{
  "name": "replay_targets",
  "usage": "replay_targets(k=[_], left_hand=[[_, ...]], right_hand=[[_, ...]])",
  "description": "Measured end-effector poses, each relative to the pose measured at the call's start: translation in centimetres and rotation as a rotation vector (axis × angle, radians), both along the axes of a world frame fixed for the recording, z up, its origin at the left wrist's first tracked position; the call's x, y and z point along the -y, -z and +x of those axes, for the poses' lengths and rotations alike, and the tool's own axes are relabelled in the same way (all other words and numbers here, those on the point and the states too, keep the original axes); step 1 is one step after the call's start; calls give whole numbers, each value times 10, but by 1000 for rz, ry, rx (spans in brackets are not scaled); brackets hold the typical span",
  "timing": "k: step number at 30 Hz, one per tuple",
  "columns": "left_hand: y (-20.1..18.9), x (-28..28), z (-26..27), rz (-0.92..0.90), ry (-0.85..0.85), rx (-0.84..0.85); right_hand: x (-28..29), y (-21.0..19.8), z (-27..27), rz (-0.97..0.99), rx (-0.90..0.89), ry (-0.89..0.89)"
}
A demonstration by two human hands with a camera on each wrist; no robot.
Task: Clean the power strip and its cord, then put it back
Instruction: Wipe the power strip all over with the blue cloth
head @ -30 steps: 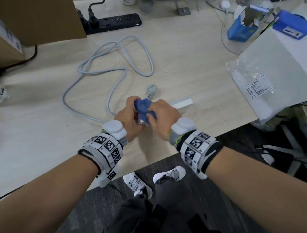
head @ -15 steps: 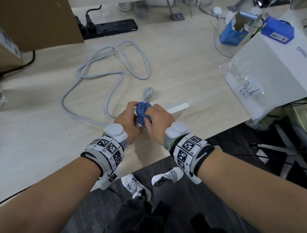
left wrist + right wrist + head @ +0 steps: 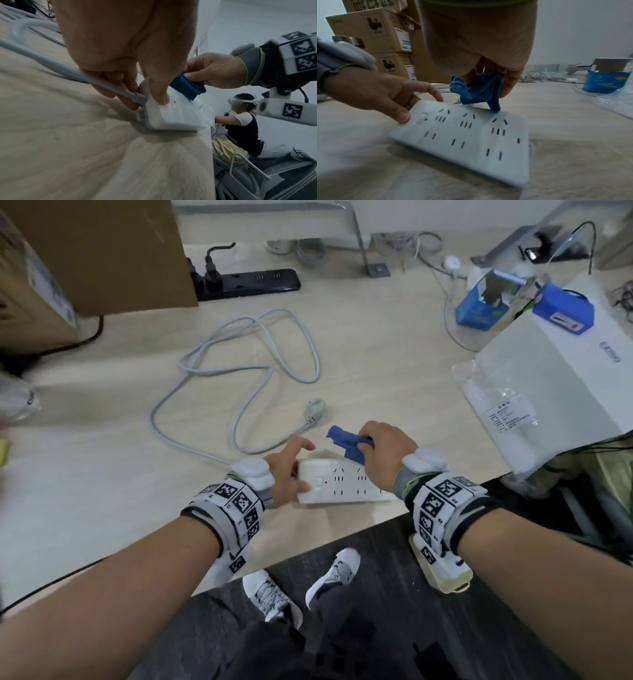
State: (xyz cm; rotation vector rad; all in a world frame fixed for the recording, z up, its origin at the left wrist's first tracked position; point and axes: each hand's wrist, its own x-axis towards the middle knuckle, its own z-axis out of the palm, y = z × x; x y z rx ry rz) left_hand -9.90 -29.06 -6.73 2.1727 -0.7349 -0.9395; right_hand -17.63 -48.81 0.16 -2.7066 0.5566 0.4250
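Observation:
A white power strip (image 3: 337, 484) lies socket face up near the table's front edge, also seen as the power strip (image 3: 467, 134) and the power strip (image 3: 175, 115). My left hand (image 3: 291, 470) grips its cord end, thumb on top, fingers round the edge. My right hand (image 3: 380, 453) pinches a bunched blue cloth (image 3: 346, 441) over the strip's far edge; the cloth (image 3: 477, 90) hangs with its tip touching the strip. The grey cord (image 3: 239, 364) loops across the table to its plug (image 3: 315, 409).
A black power strip (image 3: 246, 284) with plugs lies at the back beside cardboard boxes (image 3: 92, 254). A white box with a plastic bag (image 3: 548, 385) sits at the right, blue cartons (image 3: 479, 306) behind it. Another person (image 3: 240, 121) sits beyond the table edge.
The strip now lies flat with sockets up near the table edge. My hands have parted: the left holds its end, and the right has lifted the cloth to the far edge.

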Motion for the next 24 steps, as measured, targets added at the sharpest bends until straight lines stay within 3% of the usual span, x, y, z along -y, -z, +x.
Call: replay_targets(k=[2, 5, 9, 12, 16, 21, 24], left_hand=[[-2, 2, 3, 41, 43, 32], [-4, -2, 6, 116, 13, 208], [0, -24, 0, -28, -266, 297], [1, -42, -12, 7, -464, 246], [8, -42, -36, -29, -565, 229], [5, -29, -48, -24, -702, 161], [-8, -18, -50, -56, -804, 140]], right_hand=[[-6, 2, 0, 25, -60, 7], [-9, 13, 4, 71, -111, -41], [-9, 32, 10, 112, -45, -108], [-17, 45, 9, 123, -12, -332], [-22, 55, 6, -161, -88, -636], [-22, 58, 15, -137, -20, -567], [-11, 46, 22, 84, -7, -447]])
